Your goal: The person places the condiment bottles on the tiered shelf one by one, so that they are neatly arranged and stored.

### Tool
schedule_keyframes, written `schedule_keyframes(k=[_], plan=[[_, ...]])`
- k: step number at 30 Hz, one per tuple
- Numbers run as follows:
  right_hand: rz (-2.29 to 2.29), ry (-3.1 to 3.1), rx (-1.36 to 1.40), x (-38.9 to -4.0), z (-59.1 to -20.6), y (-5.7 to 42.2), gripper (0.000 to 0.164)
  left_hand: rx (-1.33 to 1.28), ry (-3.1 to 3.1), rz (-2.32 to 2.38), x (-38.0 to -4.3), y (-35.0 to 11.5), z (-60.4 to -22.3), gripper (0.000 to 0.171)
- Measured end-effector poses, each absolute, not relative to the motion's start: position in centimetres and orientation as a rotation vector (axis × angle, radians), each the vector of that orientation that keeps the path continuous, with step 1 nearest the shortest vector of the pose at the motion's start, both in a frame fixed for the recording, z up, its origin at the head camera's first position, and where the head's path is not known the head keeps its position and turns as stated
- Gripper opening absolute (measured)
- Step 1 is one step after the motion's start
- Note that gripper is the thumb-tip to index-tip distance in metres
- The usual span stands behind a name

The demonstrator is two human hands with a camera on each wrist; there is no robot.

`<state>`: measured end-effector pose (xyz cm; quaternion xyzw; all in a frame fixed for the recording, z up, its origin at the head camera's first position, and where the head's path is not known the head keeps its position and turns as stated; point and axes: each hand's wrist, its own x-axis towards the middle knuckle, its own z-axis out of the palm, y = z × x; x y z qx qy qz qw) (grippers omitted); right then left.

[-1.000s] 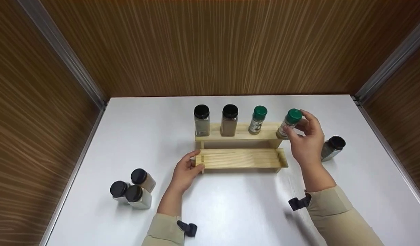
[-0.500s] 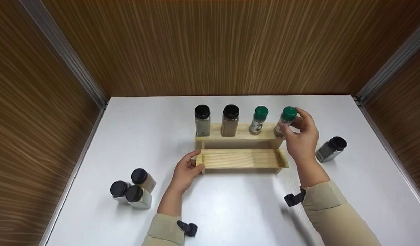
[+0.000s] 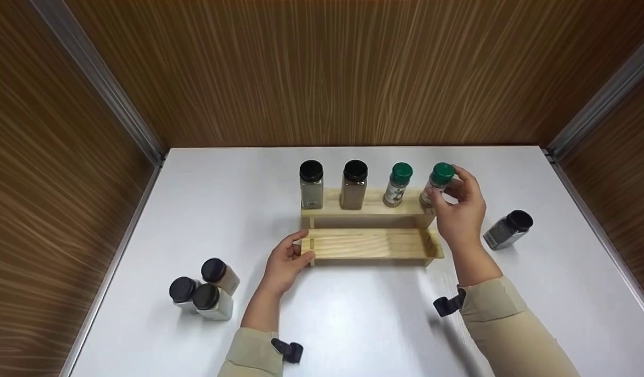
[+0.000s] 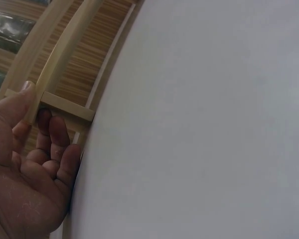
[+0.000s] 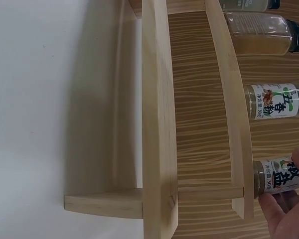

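A two-tier wooden spice rack [image 3: 353,245] stands on the white table. My left hand [image 3: 284,264] grips the left end of its lower shelf, thumb on top and fingers beneath, as the left wrist view shows. At the right end of the upper shelf, my right hand [image 3: 462,214] holds a green-capped spice jar [image 3: 443,174] between thumb and fingers; its base is at the shelf in the right wrist view [image 5: 280,176]. Left of it on that shelf stand another green-capped jar [image 3: 398,184] and two black-capped jars, one brown [image 3: 353,186] and one greyish [image 3: 312,186].
A dark black-capped jar [image 3: 508,229] stands on the table to the right of the rack. Three black-capped jars [image 3: 215,301] are grouped at the front left. Wood-grain panels [image 3: 348,73] wall in the back and sides.
My right hand has moved slightly left with the green-capped jar, which has gone from tilted to nearly upright on the upper shelf. The left hand keeps its grip on the rack.
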<state>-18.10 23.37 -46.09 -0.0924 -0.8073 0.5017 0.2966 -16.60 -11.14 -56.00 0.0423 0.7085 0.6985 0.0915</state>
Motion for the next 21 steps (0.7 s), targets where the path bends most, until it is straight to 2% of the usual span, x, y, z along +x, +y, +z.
schedule_keyframes(k=[9, 17, 21], plan=[[1.403, -2.122, -0.267, -16.8, -46.4, 24.0, 0.068, 0.138, 2.095, 2.074, -16.5, -11.2, -56.0, 0.057], [1.267, -1.998, -0.211, -15.4, -46.4, 26.2, 0.043, 0.117, 2.089, 2.079, -16.7, -11.3, -56.2, 0.056], [1.123, -2.012, -0.189, -14.5, -46.6, 27.7, 0.040, 0.104, 2.089, 2.077, -16.7, -11.3, -56.3, 0.056]])
